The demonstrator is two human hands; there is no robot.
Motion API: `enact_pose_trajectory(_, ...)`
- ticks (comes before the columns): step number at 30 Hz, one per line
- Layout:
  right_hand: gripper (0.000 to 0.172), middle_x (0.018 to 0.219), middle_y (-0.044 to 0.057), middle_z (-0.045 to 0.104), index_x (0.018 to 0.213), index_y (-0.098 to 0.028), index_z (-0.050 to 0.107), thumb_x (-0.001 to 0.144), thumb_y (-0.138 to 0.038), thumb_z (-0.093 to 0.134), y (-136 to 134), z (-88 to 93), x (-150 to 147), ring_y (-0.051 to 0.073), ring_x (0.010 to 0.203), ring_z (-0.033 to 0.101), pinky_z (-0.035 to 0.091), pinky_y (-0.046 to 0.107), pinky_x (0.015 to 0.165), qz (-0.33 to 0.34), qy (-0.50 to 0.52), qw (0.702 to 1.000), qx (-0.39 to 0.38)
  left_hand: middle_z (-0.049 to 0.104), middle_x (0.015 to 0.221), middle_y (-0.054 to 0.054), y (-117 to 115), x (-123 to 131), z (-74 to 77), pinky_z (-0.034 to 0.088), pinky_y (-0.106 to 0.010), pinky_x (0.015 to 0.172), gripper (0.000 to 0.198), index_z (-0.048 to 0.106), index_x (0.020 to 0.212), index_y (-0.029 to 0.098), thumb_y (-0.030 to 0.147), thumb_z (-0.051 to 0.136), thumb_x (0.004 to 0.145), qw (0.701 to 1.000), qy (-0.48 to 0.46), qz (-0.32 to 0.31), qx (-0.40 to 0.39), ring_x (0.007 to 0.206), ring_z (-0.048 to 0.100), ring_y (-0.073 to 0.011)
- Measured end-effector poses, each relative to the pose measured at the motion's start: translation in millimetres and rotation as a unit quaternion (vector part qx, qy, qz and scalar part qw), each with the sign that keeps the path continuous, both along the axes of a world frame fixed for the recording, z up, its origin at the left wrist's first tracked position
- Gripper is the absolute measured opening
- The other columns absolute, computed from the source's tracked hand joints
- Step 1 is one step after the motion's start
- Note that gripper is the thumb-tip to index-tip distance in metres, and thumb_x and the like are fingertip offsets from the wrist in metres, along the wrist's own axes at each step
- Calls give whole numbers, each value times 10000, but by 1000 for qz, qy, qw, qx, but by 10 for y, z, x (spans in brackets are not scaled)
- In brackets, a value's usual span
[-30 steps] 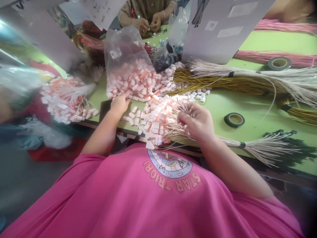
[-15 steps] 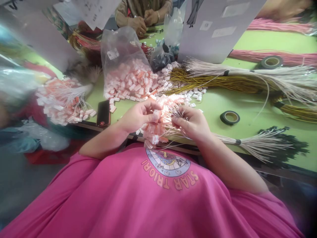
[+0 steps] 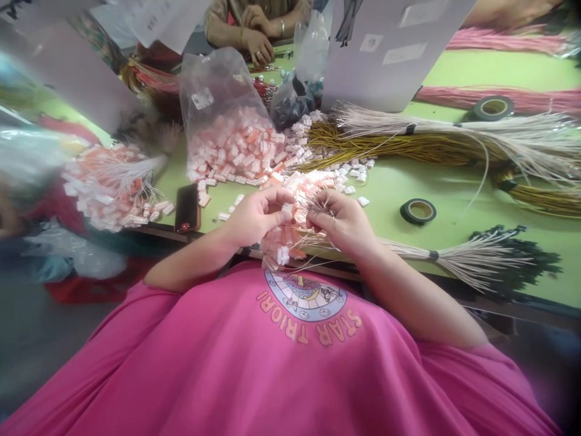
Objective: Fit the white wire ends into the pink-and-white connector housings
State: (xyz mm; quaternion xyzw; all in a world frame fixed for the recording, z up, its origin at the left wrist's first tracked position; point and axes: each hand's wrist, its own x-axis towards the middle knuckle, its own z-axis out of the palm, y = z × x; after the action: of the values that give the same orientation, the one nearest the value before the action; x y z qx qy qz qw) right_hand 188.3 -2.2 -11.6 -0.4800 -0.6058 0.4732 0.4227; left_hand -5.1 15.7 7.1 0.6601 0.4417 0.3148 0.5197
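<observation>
At the table's front edge my left hand (image 3: 264, 213) pinches a small white connector (image 3: 287, 209) between thumb and fingers. Close beside it, my right hand (image 3: 342, 219) is closed on a bunch of thin wires (image 3: 321, 207) whose metal tips fan out toward the left hand. Below and between the hands hangs a cluster of white and orange connectors (image 3: 278, 245) on white wires. A tied white wire bundle (image 3: 408, 249) runs right from under my right wrist and ends in black connectors (image 3: 521, 261).
A clear plastic bag (image 3: 218, 85) of connectors stands behind my hands, near yellow and white wire bundles (image 3: 390, 145). A tape roll (image 3: 418, 211) lies right, a phone (image 3: 187, 208) left. More wired connectors (image 3: 113, 194) lie far left. Another person's hands (image 3: 258, 45) rest across the table.
My right hand has shifted slightly left, nearer my left hand, with the wires in its grip. Several loose connectors show beside my left hand. The other person's hands have moved.
</observation>
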Motion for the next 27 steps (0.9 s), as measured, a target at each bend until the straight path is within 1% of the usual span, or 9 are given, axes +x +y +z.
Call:
enact_pose_trajectory(2, 58, 634, -22, 553, 667, -188, 531, 683, -188, 587, 7, -18, -3, 112, 609, 479, 382, 277, 600, -15, -26, 999, 28, 663, 932, -37, -2, 4, -9, 517, -272, 772, 221, 614, 970, 153, 197, 691, 767, 1000, -6, -2, 6, 818, 630, -130)
enact_pose_trajectory(4, 51, 638, -23, 547, 663, -183, 539, 684, -194, 584, 7, -29, -4, 113, 621, 472, 377, 275, 609, -19, -36, 998, 42, 665, 928, -34, -9, 13, -13, 514, -268, 776, 213, 615, 960, 155, 198, 696, 767, 1000, -19, -5, 5, 821, 631, -127)
enact_pose_trajectory(7, 61, 618, -24, 539, 666, -172, 556, 713, -209, 559, -1, -28, -4, 108, 606, 464, 368, 264, 589, -8, -45, 998, 43, 668, 922, -36, -21, 25, -6, 517, -268, 779, 223, 613, 958, 153, 211, 704, 763, 999, -33, -6, -7, 833, 634, -132)
enact_pose_trajectory(11, 120, 557, -40, 480, 607, -170, 520, 714, -212, 554, -6, 1, 2, 92, 558, 417, 324, 245, 531, -7, -63, 997, 43, 669, 926, -36, -34, 38, 21, 520, -269, 779, 234, 613, 965, 148, 218, 706, 762, 1000, -18, 6, -18, 829, 634, -133)
enact_pose_trajectory(16, 211, 521, -53, 392, 557, -180, 451, 736, -230, 552, -10, 23, -2, 74, 523, 355, 282, 235, 493, -15, -63, 997, 42, 683, 950, -41, -46, 57, 45, 522, -276, 793, 226, 628, 989, 152, 204, 687, 777, 1000, -5, -6, -4, 844, 646, -139)
enact_pose_trajectory(19, 236, 528, -52, 362, 559, -182, 438, 758, -253, 543, -18, 22, -11, 74, 527, 341, 278, 233, 491, -19, -74, 996, 44, 694, 947, -44, -54, 57, 49, 526, -278, 782, 235, 641, 1008, 154, 199, 679, 781, 1000, 13, -7, 5, 844, 654, -145)
enact_pose_trajectory(22, 268, 525, -55, 324, 545, -186, 405, 766, -258, 537, -27, 24, -23, 71, 522, 310, 262, 234, 487, -27, -95, 994, 50, 703, 926, -44, -58, 53, 35, 527, -283, 768, 231, 666, 1005, 157, 222, 679, 785, 997, 54, 3, 50, 824, 656, -149)
enact_pose_trajectory(25, 304, 520, -59, 299, 529, -191, 375, 767, -268, 547, -29, 17, -38, 70, 520, 283, 243, 235, 485, -31, -107, 992, 60, 707, 940, -51, -58, 61, 8, 521, -287, 773, 189, 696, 964, 164, 232, 677, 789, 985, 94, -3, 142, 837, 654, -155)
enact_pose_trajectory(27, 289, 525, -59, 325, 541, -188, 404, 768, -278, 557, -22, 3, -42, 72, 528, 295, 248, 235, 492, -21, -103, 993, 60, 709, 936, -53, -55, 72, -9, 519, -281, 760, 159, 709, 942, 167, 208, 665, 794, 974, 113, -16, 195, 835, 651, -154)
